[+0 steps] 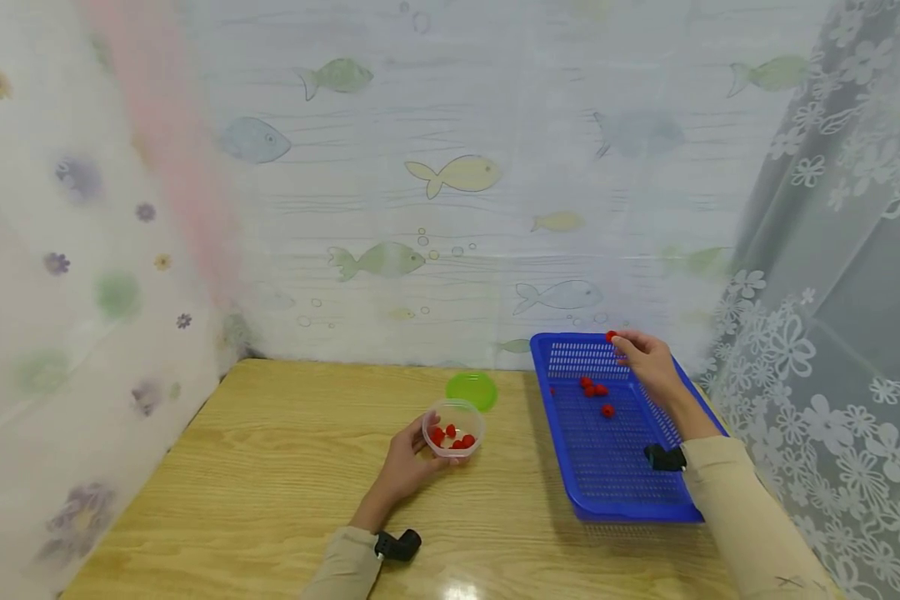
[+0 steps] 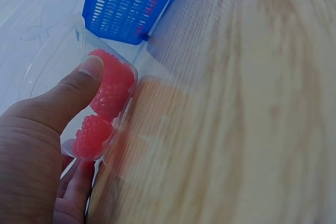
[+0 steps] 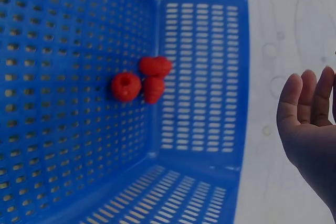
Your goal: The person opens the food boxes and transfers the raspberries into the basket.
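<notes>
In the head view my left hand (image 1: pixel 405 462) grips a small clear plastic container (image 1: pixel 453 406) by its side, thumb and fingers round it. Several red raspberries (image 1: pixel 451 431) lie inside; the left wrist view shows them through the clear wall, beside the thumb. My right hand (image 1: pixel 648 367) is raised over the far right part of a blue plastic basket (image 1: pixel 615 479), pinching one raspberry (image 1: pixel 611 336) at its fingertips. The right wrist view catches this hand at its right edge, where the pinched raspberry is hidden. More raspberries (image 3: pixel 126 87) lie on the basket floor near its far wall.
A green round lid (image 1: pixel 472 390) lies on the wooden table (image 1: pixel 285 450), just behind the container. Behind the table hangs a curtain (image 1: pixel 450 217) with fish prints. A lace curtain (image 1: pixel 832 400) borders the right side, close to the right arm.
</notes>
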The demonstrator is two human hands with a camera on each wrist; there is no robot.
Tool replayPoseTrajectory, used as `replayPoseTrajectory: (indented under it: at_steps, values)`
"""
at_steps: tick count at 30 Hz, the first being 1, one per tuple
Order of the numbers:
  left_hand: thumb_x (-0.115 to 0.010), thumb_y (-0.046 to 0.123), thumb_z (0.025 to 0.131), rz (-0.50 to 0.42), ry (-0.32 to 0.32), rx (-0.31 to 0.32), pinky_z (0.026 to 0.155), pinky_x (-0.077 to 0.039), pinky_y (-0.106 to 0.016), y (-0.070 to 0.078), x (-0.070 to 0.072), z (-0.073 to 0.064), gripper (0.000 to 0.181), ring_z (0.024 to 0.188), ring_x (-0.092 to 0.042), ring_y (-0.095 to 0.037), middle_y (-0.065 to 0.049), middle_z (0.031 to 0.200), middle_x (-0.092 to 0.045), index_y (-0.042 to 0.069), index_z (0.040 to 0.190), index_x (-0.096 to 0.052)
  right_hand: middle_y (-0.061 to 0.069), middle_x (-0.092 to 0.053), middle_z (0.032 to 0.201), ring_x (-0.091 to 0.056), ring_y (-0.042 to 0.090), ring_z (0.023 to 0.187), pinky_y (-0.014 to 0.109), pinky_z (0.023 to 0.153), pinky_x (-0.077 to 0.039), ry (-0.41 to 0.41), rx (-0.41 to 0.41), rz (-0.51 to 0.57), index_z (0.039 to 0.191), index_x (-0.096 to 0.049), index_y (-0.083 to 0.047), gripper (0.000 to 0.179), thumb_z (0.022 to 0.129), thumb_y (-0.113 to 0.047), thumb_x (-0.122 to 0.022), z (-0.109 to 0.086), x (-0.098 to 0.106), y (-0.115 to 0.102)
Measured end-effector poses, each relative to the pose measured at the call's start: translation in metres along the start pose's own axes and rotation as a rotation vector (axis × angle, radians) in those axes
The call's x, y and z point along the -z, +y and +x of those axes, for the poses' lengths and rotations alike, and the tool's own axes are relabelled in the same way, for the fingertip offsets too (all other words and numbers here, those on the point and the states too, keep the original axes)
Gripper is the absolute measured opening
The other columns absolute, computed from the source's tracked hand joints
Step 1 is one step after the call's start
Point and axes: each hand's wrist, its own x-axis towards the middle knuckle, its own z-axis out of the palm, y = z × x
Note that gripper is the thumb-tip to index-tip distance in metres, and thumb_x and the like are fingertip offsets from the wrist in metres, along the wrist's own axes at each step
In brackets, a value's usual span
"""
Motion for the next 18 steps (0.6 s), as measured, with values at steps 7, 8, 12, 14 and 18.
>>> replayPoseTrajectory:
  at_steps: [7, 8, 12, 14, 18]
  values:
    - [-0.090, 0.015, 0.078, 0.007, -0.003, 0.012, 0.113, -0.044, -0.043, 0.001, 0.000, 0.000, 0.090, 0.137, -0.052, -0.034, -0.020, 0.147, -0.054, 0.000, 0.153, -0.043, 0.024, -0.050, 0.144, -0.059, 0.028, 0.119, 0.035, 0.102, -0.055, -0.010, -0.058, -0.037, 0.146, -0.047, 0.007, 0.066, 0.107, -0.045, -0.047, 0.007, -0.003, 0.016]
    - [-0.090, 0.016, 0.078, 0.014, -0.005, 0.003, 0.113, -0.044, -0.044, 0.001, 0.000, 0.000, 0.089, 0.137, -0.052, -0.035, -0.020, 0.146, -0.055, 0.000, 0.153, -0.043, 0.024, -0.051, 0.144, -0.059, 0.026, 0.118, 0.038, 0.103, -0.055, -0.019, -0.058, -0.040, 0.146, -0.048, 0.008, 0.065, 0.107, -0.044, -0.047, 0.008, -0.004, 0.018]
    - [-0.089, 0.014, 0.080, 0.024, -0.007, -0.027, 0.111, -0.046, -0.046, 0.001, 0.000, 0.000, 0.088, 0.136, -0.053, -0.038, -0.023, 0.145, -0.054, -0.002, 0.152, -0.042, 0.025, -0.050, 0.144, -0.059, 0.023, 0.115, 0.041, 0.103, -0.055, -0.039, -0.068, -0.051, 0.147, -0.048, 0.007, 0.065, 0.107, -0.044, -0.048, 0.012, -0.009, 0.025]
    - [-0.088, 0.012, 0.080, 0.013, -0.003, -0.032, 0.110, -0.046, -0.047, 0.000, -0.001, -0.001, 0.086, 0.135, -0.053, -0.039, -0.024, 0.145, -0.054, -0.003, 0.152, -0.043, 0.027, -0.048, 0.146, -0.057, 0.026, 0.118, 0.039, 0.102, -0.055, -0.043, -0.075, -0.037, 0.148, -0.047, 0.007, 0.066, 0.106, -0.045, -0.049, 0.013, -0.011, 0.026]
    - [-0.089, 0.010, 0.079, 0.005, 0.006, -0.014, 0.111, -0.046, -0.047, 0.001, 0.000, -0.001, 0.086, 0.135, -0.053, -0.037, -0.022, 0.144, -0.055, -0.002, 0.151, -0.044, 0.029, -0.045, 0.149, -0.052, 0.035, 0.126, 0.034, 0.101, -0.055, -0.050, -0.091, -0.013, 0.149, -0.044, 0.007, 0.067, 0.106, -0.044, -0.050, 0.012, -0.013, 0.020]
